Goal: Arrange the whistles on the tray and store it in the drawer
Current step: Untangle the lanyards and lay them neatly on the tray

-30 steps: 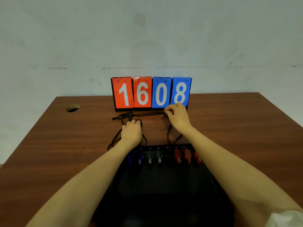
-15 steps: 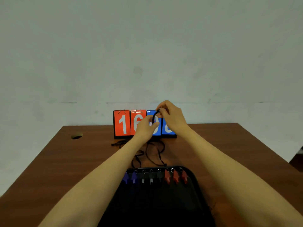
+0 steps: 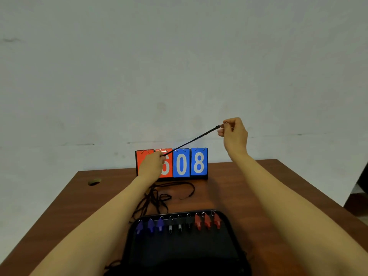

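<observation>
Both hands have drawn apart since half a second ago, when they met in front of the scoreboard [image 3: 199,163]. The right hand [image 3: 234,134] is now raised up and to the right, pinching one end of a black cord [image 3: 191,141] between thumb and fingertips, while the left hand [image 3: 152,166] grips the other end low in front of the board's red cards, so the cord runs taut and slanted between them. Nine whistles [image 3: 179,226], three blue, three black and three red from left to right, lie in a row along the far edge of the black tray [image 3: 185,251] at the near side of the wooden table [image 3: 219,196], and a tangle of loose cords [image 3: 157,198] lies between tray and scoreboard.
</observation>
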A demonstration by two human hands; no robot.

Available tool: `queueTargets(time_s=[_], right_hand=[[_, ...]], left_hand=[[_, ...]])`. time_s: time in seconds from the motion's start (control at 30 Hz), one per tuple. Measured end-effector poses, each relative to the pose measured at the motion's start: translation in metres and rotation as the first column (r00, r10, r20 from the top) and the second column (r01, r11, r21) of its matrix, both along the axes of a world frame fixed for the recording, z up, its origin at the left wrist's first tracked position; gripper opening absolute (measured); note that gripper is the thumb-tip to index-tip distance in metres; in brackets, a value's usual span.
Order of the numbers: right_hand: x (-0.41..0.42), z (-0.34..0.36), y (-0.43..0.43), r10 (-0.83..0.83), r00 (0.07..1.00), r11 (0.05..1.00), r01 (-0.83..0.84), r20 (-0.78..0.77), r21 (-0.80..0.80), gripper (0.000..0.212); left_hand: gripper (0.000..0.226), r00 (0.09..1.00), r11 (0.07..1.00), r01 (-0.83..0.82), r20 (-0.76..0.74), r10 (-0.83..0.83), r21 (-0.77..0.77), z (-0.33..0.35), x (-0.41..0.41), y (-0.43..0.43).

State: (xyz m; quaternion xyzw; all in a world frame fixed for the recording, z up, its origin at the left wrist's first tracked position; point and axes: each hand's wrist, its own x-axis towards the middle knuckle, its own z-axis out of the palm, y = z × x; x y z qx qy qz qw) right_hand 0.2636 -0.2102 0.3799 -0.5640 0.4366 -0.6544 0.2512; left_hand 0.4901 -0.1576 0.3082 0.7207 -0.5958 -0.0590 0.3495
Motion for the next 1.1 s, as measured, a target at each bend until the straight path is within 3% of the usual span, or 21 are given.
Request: queueTargets(time_s=[0.2,0.4,0.63,0.77,0.97,1.1], right_hand=[[-0.014,-0.015,0.015,-0.077,0.967,0.989,0.106,-0.242,0.107,0.02],[-0.033,-0.04,0.037,-0.124,0.856,0.961,0.23,-0.502,0.153,0.022],[-0.055,-0.077,0.059,-0.089,0.761,0.941,0.276,-0.643,0.197,0.023],[-0.063,-0.098,0.074,-0.058,0.66,0.924,0.32,-0.749,0.211,0.022],[-0.08,-0.138,0.099,0.023,0.595,0.897,0.343,-0.804,0.279,0.027],[-0.089,-0.167,0.117,0.094,0.557,0.878,0.345,-0.825,0.332,0.026]], left_hand=[[0.03,0.971,0.997,-0.074,0.227,0.073,-0.004,0.003,0.021,0.036],[0.025,0.948,0.993,-0.106,0.307,0.084,0.056,-0.017,0.043,0.08],[0.031,0.935,0.975,-0.18,0.332,0.129,0.127,-0.047,0.047,0.12],[0.012,0.946,0.971,-0.199,0.285,0.155,0.13,-0.065,0.05,0.138],[0.026,0.954,0.964,-0.168,0.282,0.106,0.205,-0.093,0.051,0.166],[0.027,0.895,0.959,-0.185,0.439,0.075,0.213,-0.119,0.05,0.178]])
